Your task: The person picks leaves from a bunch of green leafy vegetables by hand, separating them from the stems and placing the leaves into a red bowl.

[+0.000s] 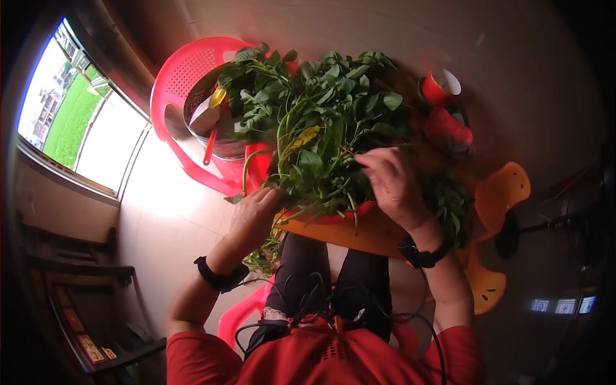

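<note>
A large heap of leafy green vegetable stems (332, 106) lies before me, with red plastic (353, 214) showing under its near edge. One yellowed leaf (302, 139) stands out in the middle. My left hand (257, 209) is at the heap's near left edge, fingers curled down; its fingertips are hidden, and a leaf pokes out beside it. A curved stem (246, 168) rises just above that hand. Over the right part of the heap is my right hand (392, 185), fingers bent close to thin stems. Whether it pinches one is unclear. Both wrists wear black bands.
The orange table edge (356, 237) runs above my knees. A pink plastic chair (185, 72) bears a metal pot (228, 147) with utensils. More greens lie at right (447, 202) and on the floor (264, 255). A red cup (437, 91) stands at far right. Cables cross my lap.
</note>
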`<state>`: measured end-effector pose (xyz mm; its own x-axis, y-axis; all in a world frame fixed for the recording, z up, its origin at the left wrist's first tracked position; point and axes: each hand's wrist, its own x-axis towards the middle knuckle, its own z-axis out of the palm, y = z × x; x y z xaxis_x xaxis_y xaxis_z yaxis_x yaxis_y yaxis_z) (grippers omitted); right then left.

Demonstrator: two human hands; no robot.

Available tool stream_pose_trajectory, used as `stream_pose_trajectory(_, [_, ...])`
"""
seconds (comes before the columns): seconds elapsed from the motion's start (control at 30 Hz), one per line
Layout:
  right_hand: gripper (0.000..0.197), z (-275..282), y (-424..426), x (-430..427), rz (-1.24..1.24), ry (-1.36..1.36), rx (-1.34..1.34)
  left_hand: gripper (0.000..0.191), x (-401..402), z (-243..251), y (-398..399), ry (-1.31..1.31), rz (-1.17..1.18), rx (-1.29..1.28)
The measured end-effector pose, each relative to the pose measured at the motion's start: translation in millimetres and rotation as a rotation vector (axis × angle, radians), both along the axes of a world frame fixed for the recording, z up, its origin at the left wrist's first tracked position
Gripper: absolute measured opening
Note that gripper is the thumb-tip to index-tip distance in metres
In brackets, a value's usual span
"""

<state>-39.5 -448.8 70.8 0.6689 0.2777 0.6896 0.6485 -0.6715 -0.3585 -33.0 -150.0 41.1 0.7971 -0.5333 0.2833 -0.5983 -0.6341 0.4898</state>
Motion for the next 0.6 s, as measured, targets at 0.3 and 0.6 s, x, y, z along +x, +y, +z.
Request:
stream_pose_trajectory(0.3, [0.020, -25, 18, 19, 0.017, -0.094, -0.337, 0.019, -5, -3, 3, 0.030, 0.039, -0.105])
stream_pose_trajectory(0.6, [0.019, -29, 17, -1, -0.059, -0.168, -0.483, 0.010, -3, -20, 10, 0.098, 0.140, -0.219])
